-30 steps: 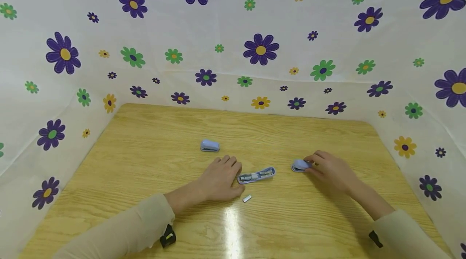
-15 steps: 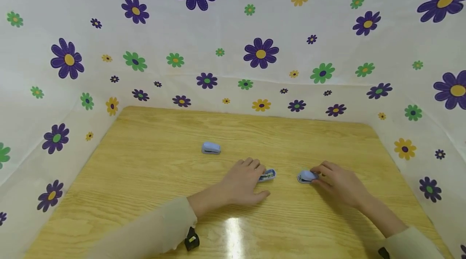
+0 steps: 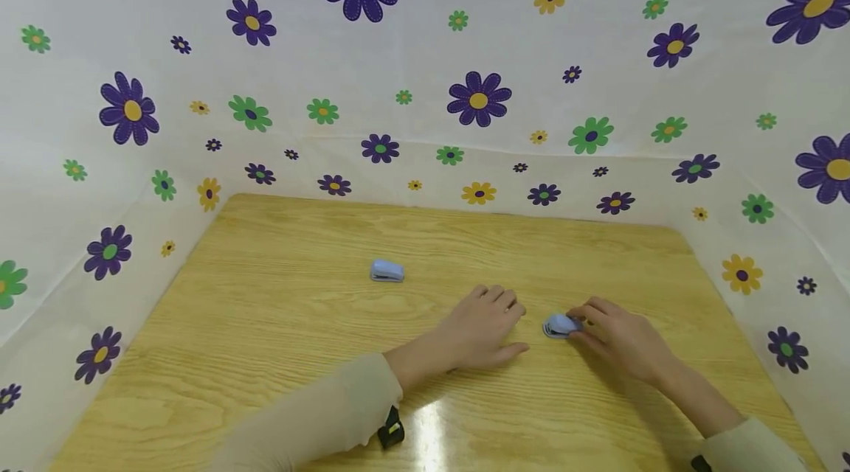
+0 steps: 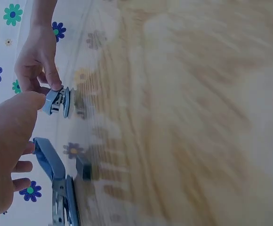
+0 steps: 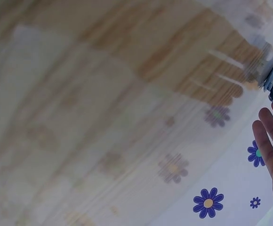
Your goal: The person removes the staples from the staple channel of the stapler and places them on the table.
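Note:
My left hand (image 3: 483, 328) reaches low over the middle of the table, thumb spread from its other fingers. In the head view it hides a blue mini stapler lying opened out; the left wrist view shows this opened stapler (image 4: 52, 162) overlapping those fingers. Beside it, a small dark block (image 4: 84, 167), apparently the staple strip, sits on the tabletop. Between thumb and fingertips, my right hand (image 3: 627, 339) pinches the rear end of a second blue mini stapler (image 3: 559, 325), just right of the left hand. That stapler stands on the table.
A third blue mini stapler (image 3: 387, 271) rests farther back, left of both hands. The wooden table (image 3: 299, 339) is bordered at the back and sides by a white flowered cloth (image 3: 425, 44).
My left hand has moved right, from beside the opened stapler to over it, covering it and the staple strip in the head view. The right hand keeps its pinch on its stapler, shifted slightly.

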The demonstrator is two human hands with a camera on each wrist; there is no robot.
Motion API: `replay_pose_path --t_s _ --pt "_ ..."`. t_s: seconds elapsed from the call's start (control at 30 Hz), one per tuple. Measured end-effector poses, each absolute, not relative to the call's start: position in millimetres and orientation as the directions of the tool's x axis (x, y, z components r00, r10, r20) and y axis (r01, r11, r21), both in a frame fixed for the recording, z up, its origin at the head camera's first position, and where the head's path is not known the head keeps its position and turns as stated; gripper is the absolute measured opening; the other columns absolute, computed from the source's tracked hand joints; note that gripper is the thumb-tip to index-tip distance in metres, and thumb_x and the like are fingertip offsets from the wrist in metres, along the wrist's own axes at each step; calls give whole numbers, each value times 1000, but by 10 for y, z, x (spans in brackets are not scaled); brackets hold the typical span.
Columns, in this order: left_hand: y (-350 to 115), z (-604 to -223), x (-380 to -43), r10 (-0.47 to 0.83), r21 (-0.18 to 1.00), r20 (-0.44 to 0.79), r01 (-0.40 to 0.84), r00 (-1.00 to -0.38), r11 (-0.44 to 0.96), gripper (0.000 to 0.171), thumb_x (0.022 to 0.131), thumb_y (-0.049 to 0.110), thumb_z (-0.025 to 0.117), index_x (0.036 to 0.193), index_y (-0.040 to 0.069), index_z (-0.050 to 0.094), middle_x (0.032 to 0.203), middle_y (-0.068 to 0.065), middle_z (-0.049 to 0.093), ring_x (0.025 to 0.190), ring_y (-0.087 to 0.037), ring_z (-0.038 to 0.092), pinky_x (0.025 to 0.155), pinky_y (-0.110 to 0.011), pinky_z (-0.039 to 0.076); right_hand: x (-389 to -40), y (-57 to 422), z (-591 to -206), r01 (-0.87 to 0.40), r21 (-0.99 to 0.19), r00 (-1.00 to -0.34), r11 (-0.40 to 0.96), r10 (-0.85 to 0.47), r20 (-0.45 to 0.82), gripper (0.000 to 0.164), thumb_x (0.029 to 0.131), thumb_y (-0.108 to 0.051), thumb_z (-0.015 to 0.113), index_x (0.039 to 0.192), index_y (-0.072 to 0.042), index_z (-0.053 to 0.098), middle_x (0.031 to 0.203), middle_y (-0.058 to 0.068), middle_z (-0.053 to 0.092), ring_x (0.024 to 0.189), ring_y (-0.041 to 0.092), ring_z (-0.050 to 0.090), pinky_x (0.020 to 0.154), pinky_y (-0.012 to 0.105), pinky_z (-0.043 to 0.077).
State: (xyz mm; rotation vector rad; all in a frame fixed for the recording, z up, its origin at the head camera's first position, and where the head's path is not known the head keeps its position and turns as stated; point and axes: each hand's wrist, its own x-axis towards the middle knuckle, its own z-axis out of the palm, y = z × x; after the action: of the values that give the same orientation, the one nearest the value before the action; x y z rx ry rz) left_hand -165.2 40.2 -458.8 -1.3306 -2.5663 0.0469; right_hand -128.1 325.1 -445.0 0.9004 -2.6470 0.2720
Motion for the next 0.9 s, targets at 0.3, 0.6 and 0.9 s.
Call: replay_pose_path --t_s 0.3,0.6,0.9 --pt "775 -4546 -1656 761 -162 104 744 -640 648 56 104 68 46 137 25 62 132 6 63 122 -13 58 99 -31 50 -1288 3216 -4443 -627 -86 -744 774 -564 358 33 75 -14 94 103 -17 76 93 -7 70 73 6 67 59 21 53" --pt "970 -4585 -1693 748 -140 27 739 -663 659 48 104 66 48 134 31 64 136 9 62 127 -11 56 102 -31 48 -1296 3209 -4444 -640 -73 -733 765 -579 357 36 74 -14 94 105 -18 75 95 -7 70 74 6 67 59 21 53" --pt "996 -4565 -1695 765 -138 12 757 -643 639 43 104 63 51 127 32 69 124 11 64 113 -8 57 95 -28 49 -1298 3175 -4436 -628 -86 -755 774 -578 311 31 78 -19 93 104 -17 76 96 -8 71 77 5 67 61 22 54"
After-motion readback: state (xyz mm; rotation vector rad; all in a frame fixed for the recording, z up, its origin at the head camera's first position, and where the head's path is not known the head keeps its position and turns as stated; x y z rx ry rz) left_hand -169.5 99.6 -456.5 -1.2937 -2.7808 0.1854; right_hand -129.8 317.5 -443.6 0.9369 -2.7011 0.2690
